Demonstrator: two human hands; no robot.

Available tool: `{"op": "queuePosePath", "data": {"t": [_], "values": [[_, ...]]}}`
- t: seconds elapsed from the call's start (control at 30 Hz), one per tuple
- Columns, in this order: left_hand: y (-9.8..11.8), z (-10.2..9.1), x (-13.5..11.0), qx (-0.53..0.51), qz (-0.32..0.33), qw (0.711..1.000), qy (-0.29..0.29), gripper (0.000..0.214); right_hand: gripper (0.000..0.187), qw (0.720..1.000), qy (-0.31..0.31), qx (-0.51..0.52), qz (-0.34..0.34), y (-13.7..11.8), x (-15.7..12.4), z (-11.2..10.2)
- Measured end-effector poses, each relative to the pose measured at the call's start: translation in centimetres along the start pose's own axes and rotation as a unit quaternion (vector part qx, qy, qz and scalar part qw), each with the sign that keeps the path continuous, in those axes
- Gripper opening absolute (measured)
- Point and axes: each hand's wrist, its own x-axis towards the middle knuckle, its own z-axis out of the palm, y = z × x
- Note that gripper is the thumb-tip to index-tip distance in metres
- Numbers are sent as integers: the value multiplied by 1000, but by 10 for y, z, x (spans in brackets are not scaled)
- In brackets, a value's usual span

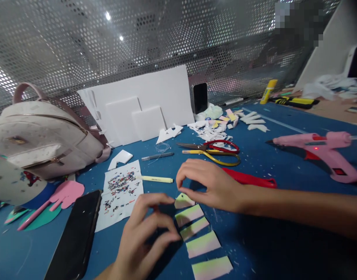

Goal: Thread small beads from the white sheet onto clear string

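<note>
Several green-to-pink paper strips [203, 244] lie in a column on the blue table, the farthest a short rounded piece [184, 200] with a small hole. My left hand [149, 233] is left of the column, fingers curved and apart, the index fingertip by the rounded piece and the lower fingertips near the strips' left ends. Over the far end of the column is my right hand [210, 184], palm down. Its thumb and index finger come together just above the rounded piece. Whatever lies between them, perhaps a clear thread, is too fine to make out.
Scissors [222, 149], a red pouch-like item [248, 178] and a pink glue gun [315, 147] with a lit light lie rightward. Leftward are a speckled sheet [123, 210], a yellow pen [157, 179], a phone [76, 233] and a backpack [47, 132]. White boards [172, 93] stand behind.
</note>
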Motion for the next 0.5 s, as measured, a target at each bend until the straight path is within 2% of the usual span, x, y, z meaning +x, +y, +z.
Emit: {"op": "queuePosePath", "data": {"t": [0.13,0.23,0.3,0.4,0.5], "values": [[2,5,-6,-32,73,993,-85,26,8,994,-10,-102,-40,7,11,-21],[-1,4,-2,-72,96,982,-148,19,7,991,-15,-132,-25,14,15,-30],[-3,1,2,-96,70,981,-155,17,6,990,-30,-136,-4,19,15,-32],[-3,-2,4,-112,-13,987,-117,16,7,988,-53,-143,6,26,16,-35],[-2,-2,6,-118,-69,987,-90,12,5,984,-76,-164,6,28,19,-41]]}}
